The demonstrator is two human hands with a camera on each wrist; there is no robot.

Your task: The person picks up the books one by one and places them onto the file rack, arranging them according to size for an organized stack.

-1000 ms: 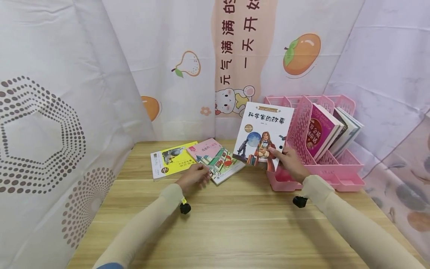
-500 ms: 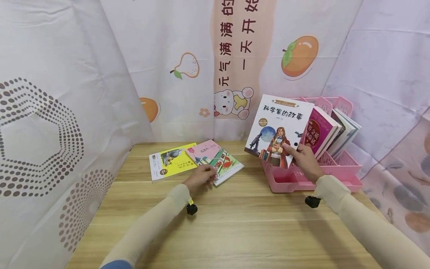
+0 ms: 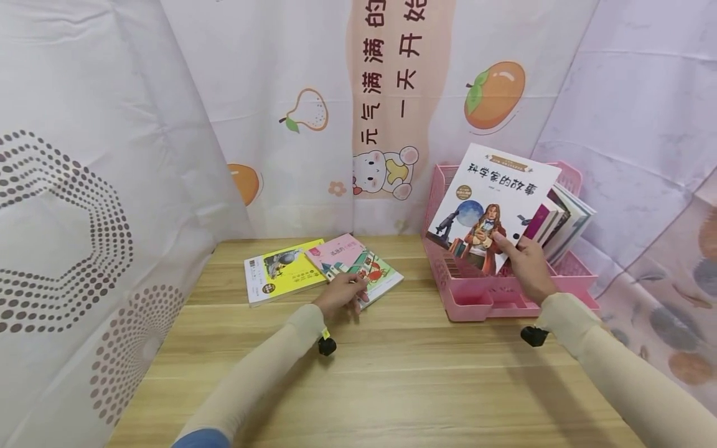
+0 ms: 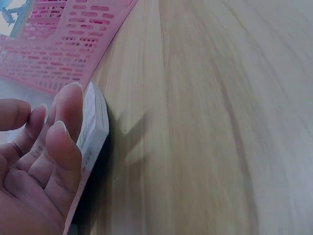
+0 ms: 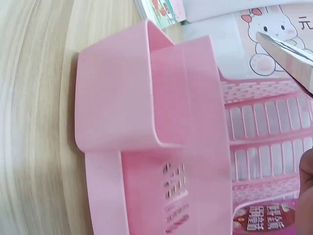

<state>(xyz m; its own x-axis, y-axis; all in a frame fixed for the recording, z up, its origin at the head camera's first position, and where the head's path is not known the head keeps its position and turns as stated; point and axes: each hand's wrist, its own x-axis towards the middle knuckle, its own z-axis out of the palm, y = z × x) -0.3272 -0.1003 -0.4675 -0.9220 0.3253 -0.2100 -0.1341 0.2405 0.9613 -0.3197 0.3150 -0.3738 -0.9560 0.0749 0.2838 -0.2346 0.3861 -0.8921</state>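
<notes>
My right hand (image 3: 531, 269) grips a white paperback book (image 3: 501, 180) by its lower right edge, thumb on the cover. The cover shows a long-haired figure, a telescope and a globe. It is held tilted in front of the pink file rack (image 3: 467, 302), hiding part of it. In the right wrist view, a corner of the book (image 5: 288, 56) hangs over the rack's slots. My left hand (image 3: 340, 294) hovers at the near edge of a pink-and-green book (image 3: 342, 250), fingers loosely bent, nothing held. In the left wrist view, that book's page edge (image 4: 94, 120) lies just behind the fingertips.
A yellow-and-white book (image 3: 282, 274) lies partly under the pink-and-green one. Several books (image 3: 568, 214) lean in the rack's right-hand slots, among them a magenta one (image 5: 266, 220). Printed curtains (image 3: 313, 56) enclose the wooden table (image 3: 381, 373) at the back and sides.
My right hand has carried the white book rightward and slightly up, from beside the rack to in front of its slots. My left hand has shifted a little right along the pink-and-green book.
</notes>
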